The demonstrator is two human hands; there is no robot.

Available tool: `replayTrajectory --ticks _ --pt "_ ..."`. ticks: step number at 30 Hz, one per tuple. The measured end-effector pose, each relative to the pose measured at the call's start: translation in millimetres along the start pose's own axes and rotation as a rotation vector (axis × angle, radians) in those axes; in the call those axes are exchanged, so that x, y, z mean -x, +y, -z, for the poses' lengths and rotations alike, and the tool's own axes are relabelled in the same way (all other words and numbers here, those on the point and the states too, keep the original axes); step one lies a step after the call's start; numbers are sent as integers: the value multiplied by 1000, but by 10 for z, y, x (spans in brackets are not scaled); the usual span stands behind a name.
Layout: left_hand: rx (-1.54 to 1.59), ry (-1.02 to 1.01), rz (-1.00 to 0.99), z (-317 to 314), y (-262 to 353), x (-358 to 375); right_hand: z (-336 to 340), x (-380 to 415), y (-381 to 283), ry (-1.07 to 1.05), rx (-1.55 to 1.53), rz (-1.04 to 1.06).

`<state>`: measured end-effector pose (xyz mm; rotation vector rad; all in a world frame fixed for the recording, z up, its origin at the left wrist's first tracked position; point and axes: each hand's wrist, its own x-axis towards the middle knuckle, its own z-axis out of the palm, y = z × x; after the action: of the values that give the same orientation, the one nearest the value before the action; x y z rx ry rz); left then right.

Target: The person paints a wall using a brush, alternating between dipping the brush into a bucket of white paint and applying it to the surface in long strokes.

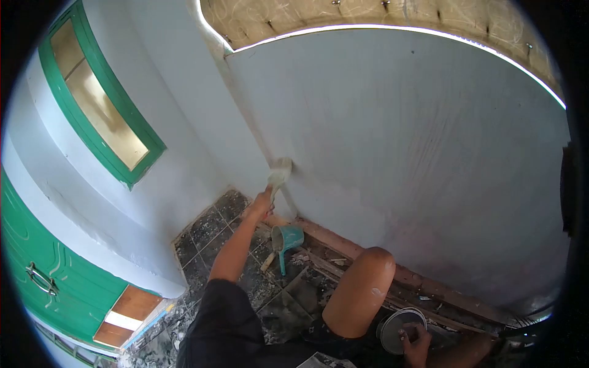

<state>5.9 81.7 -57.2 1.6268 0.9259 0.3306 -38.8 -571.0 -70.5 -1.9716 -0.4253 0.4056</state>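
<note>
My left hand (262, 205) is closed around the handle of a wide paintbrush (280, 172). The bristles rest against the grey wall (368, 129), close to its edge with the paler wall on the left. Down at the lower right, my right hand (417, 346) grips the rim of a round tin (385, 334) with greyish contents, beside my bent knee. A teal plastic dipper (287, 236) sits on the floor below my left hand, its handle pointing toward me.
Dark floor tiles (208, 230) are spattered with white specks and debris. Wooden planks (429, 288) and rubble run along the wall's foot. On the left are a green-framed window (138, 165) and a green door (80, 294). A tan sheet (368, 12) hangs above the wall.
</note>
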Motion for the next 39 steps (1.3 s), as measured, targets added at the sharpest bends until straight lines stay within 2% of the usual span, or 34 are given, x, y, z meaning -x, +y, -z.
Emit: replayTrajectory --ticks 2,5,7,8,9,11,13,16,19,21,22,23,25,26,28,29,30,31,32,34,36,38,39 --pt "85 -5 118 82 13 172 38 20 -87 9 45 39" --pt "-262 -154 216 457 592 117 9 27 44 -10 67 33" --pt "-684 -325 109 676 1275 172 -94 31 402 -30 -16 -11" --pt "-796 -336 43 744 1696 278 -101 28 354 -61 -5 -29" --pt "-611 -371 60 1023 1925 -34 -88 11 231 -92 8 -45" --pt "-711 -239 -6 1088 2786 317 -116 0 164 -102 10 -27" --pt "-786 -86 -86 1169 3350 660 -163 36 204 -66 -15 39" --pt "-522 -11 -244 1412 3734 928 -110 13 97 -181 -36 -60" --pt "-183 1 -492 1450 3682 907 -124 32 200 -193 -87 -164" --pt "-67 180 -602 1234 3395 636 -103 21 146 -221 -8 -119" --pt "-83 186 -642 1151 3175 456 -89 17 122 -233 36 -96" --pt "-212 157 -590 1061 2936 295 -91 14 119 -247 40 -111" --pt "-174 206 -557 642 2341 60 -84 45 107 -271 51 -148" --pt "-151 144 -546 596 2001 -120 -74 74 54 -246 34 -178" --pt "-228 224 -434 314 1384 -98 -92 105 -99 -205 -12 -236" --pt "-260 183 -397 276 920 -231 -89 71 -79 -282 -31 -225" --pt "-403 189 -423 257 388 -391 -72 26 -23 -359 -50 -214" --pt "-436 68 -262 228 -4 -349 -73 -7 20 -429 -67 -201" --pt "-734 86 -312 237 -465 -419 -123 -28 67 -335 -23 -116" --pt "-738 -61 -134 59 -804 -56 -216 -4 209 -131 74 30" --pt "-624 -99 -112 -18 -951 -32 -217 35 300 -56 0 -27" --pt "-488 -97 -109 78 -1148 -305 -209 66 309 -14 -44 -42" --pt "-410 -108 -62 84 -737 -83 -196 66 273 -6 -48 -33"
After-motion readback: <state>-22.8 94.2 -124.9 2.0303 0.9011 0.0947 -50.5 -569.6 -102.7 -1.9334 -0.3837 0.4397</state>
